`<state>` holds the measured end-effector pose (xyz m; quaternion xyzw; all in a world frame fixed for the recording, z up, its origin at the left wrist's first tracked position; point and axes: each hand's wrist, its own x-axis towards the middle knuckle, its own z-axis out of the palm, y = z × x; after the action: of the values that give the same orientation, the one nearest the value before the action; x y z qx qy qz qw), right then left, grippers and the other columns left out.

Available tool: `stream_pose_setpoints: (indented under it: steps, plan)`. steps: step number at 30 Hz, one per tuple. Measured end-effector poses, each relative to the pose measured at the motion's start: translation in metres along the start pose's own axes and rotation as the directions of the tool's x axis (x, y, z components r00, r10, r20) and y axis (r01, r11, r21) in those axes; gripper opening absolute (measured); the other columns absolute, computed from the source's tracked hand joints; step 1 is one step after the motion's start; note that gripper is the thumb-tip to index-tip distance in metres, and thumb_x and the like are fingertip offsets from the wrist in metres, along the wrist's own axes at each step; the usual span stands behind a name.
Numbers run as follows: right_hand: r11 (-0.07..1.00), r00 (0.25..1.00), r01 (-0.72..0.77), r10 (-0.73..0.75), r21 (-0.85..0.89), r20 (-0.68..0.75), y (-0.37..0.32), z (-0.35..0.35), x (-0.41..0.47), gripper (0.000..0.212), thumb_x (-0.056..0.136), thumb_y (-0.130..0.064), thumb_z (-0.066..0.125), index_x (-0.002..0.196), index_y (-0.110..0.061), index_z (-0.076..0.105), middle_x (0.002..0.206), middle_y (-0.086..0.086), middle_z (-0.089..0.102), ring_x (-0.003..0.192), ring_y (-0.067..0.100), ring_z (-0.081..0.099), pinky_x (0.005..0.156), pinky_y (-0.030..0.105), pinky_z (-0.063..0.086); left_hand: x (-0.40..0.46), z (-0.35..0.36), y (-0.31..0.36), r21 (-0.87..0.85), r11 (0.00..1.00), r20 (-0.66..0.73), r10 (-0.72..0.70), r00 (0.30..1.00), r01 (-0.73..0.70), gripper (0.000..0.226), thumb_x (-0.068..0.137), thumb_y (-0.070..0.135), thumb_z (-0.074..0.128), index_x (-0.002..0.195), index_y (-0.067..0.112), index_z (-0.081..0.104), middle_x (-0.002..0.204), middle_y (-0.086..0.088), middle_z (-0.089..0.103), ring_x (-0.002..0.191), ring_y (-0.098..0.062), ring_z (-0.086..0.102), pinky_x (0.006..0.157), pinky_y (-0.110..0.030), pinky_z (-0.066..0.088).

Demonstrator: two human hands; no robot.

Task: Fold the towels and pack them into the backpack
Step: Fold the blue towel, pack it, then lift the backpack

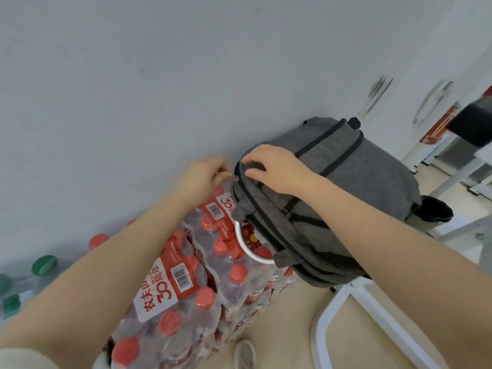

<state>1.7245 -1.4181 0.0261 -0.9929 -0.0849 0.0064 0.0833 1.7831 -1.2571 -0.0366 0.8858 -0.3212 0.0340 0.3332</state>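
A grey backpack (354, 182) with black zipper lines lies against the white wall, resting partly on a white frame. My right hand (274, 166) grips the top edge of the backpack near its black handle. My left hand (205, 174) is closed at the backpack's left corner, fingers pinched on what looks like a zipper pull; the pull itself is mostly hidden. No towel is visible.
Shrink-wrapped packs of red-capped water bottles (186, 283) are stacked left of and under the backpack. Green-capped bottles (42, 265) stand at the far left. A white metal frame (346, 302) stands at lower right, and a shoe (245, 352) shows on the beige floor.
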Motion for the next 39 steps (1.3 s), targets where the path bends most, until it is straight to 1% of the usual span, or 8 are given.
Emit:
stream_pose_setpoints:
  steps: [8,11,16,19,23,26,31,39]
  plan:
    - [0.966,0.900,0.226,-0.255,0.123,0.353,0.010,-0.001,0.070,0.017,0.084,-0.019,0.062,0.097,-0.010,0.068,0.100,0.003,0.068,0.091,0.016,0.058,0.081,0.032,0.044,0.001,0.012,-0.013,-0.284,0.951,-0.136,-0.162,0.977,0.118,0.013,0.080,0.012,0.068,0.088,0.007,0.059,0.065,0.011,0.056,0.055,0.001,0.055,0.057,-0.007,0.042]
    - [0.953,0.864,0.301,-0.289,0.036,0.412,0.006,0.006,0.076,0.011,0.081,-0.020,0.060,0.082,-0.009,0.063,0.078,0.003,0.060,0.072,0.018,0.052,0.065,0.033,0.040,-0.003,0.018,-0.009,-0.595,0.782,-0.088,-0.293,0.952,0.186,0.028,0.084,0.005,0.061,0.087,0.023,0.041,0.070,0.002,0.062,0.060,-0.007,0.061,0.061,-0.015,0.049]
    - [0.951,0.818,0.300,-0.298,0.077,0.492,0.003,0.009,0.093,0.024,0.080,-0.019,0.059,0.060,-0.018,0.045,0.061,-0.003,0.045,0.058,0.013,0.040,0.058,0.031,0.030,-0.006,0.014,-0.002,-0.667,0.647,0.099,-0.413,0.905,0.368,0.013,0.089,0.021,0.058,0.082,0.013,0.050,0.069,-0.004,0.065,0.056,-0.008,0.060,0.060,-0.021,0.050]
    - [0.958,0.869,0.277,-0.281,0.071,0.407,0.014,0.005,0.107,0.017,0.078,-0.018,0.060,0.063,-0.014,0.051,0.064,0.000,0.049,0.065,0.018,0.046,0.060,0.033,0.035,0.000,0.019,0.002,-0.508,0.708,0.289,-0.396,0.871,0.491,0.038,0.087,0.044,0.055,0.079,0.008,0.060,0.070,-0.004,0.068,0.059,-0.009,0.062,0.062,-0.021,0.051]
    - [0.981,0.971,0.192,-0.188,-0.012,0.150,0.031,0.007,0.114,0.014,0.078,-0.021,0.057,0.072,-0.009,0.062,0.077,0.006,0.063,0.077,0.026,0.057,0.065,0.034,0.045,0.009,0.033,0.012,-0.623,0.654,0.261,-0.343,0.902,0.429,0.031,0.093,0.024,0.050,0.064,0.013,0.054,0.051,0.005,0.057,0.047,-0.007,0.052,0.052,-0.016,0.044]
    - [0.984,0.986,0.164,-0.163,-0.075,0.018,0.039,0.010,0.106,0.018,0.082,-0.024,0.054,0.066,-0.017,0.055,0.077,0.002,0.058,0.075,0.022,0.051,0.060,0.028,0.037,0.013,0.031,0.014,-0.667,0.590,0.254,-0.394,0.883,0.455,0.032,0.093,0.028,0.050,0.064,0.013,0.053,0.047,0.007,0.054,0.043,-0.007,0.048,0.044,-0.013,0.038]
    - [0.998,1.000,-0.031,0.031,0.050,0.006,0.065,0.003,0.110,0.027,0.077,-0.020,0.060,0.053,-0.018,0.047,0.066,0.003,0.052,0.071,0.023,0.050,0.054,0.028,0.033,0.042,0.031,0.022,-0.317,0.803,0.147,-0.484,0.863,0.504,0.047,0.089,0.053,0.044,0.084,0.008,0.055,0.067,-0.004,0.059,0.058,-0.015,0.052,0.056,-0.027,0.040]
    - [0.977,0.976,-0.202,0.206,0.066,-0.065,0.104,0.002,0.105,0.032,0.079,-0.018,0.058,0.050,-0.013,0.043,0.058,0.002,0.047,0.064,0.024,0.050,0.047,0.025,0.026,0.046,0.031,0.014,-0.101,0.956,0.109,-0.263,0.959,0.274,0.023,0.095,0.024,0.046,0.076,0.012,0.050,0.059,0.007,0.044,0.059,-0.013,0.042,0.055,-0.016,0.032]
